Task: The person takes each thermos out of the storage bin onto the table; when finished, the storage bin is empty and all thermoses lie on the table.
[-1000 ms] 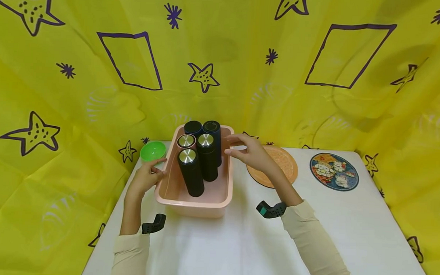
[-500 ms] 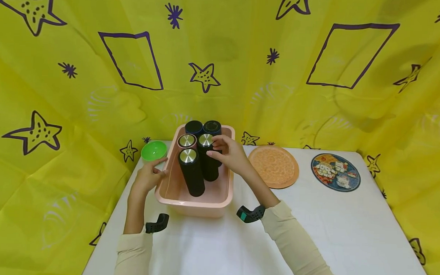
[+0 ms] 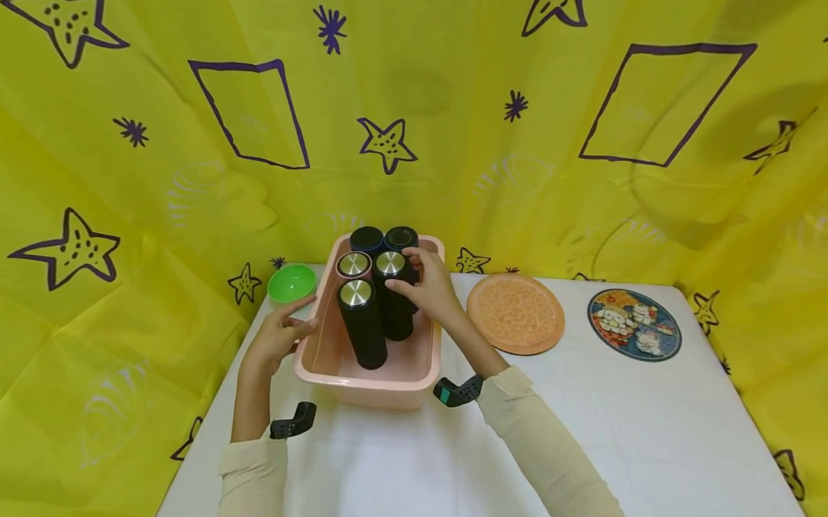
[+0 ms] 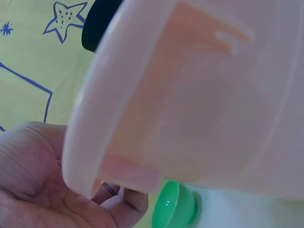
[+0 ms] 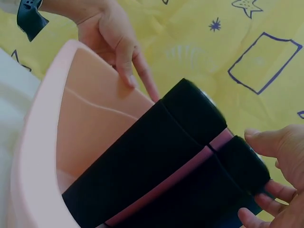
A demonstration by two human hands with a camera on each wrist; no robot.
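A pink plastic basin (image 3: 365, 382) holds several upright thermos bottles. My left hand (image 3: 279, 336) grips the basin's left rim; in the left wrist view some fingers (image 4: 130, 202) curl under the rim. My right hand (image 3: 430, 286) pinches a black thermos bottle (image 3: 395, 311) with a silver-topped lid near its top, thumb on the near side and fingers on the far side. Directly in front stands another black bottle (image 3: 362, 333) with a silver top. A pink bottle (image 3: 354, 265) and two dark-lidded bottles, one blue-rimmed (image 3: 367, 239) and one dark (image 3: 402, 237), stand behind, partly hidden.
A green bowl (image 3: 291, 284) sits left of the basin, close to my left hand. To the right lie a round orange-brown mat (image 3: 515, 314) and a round blue mat with cartoon figures (image 3: 634, 325). The white table (image 3: 586, 439) backs onto a yellow curtain (image 3: 454, 92).
My right hand has moved left from the basin's right rim onto the silver-topped black thermos bottle and closed on its top. The left hand has stayed at the rim.
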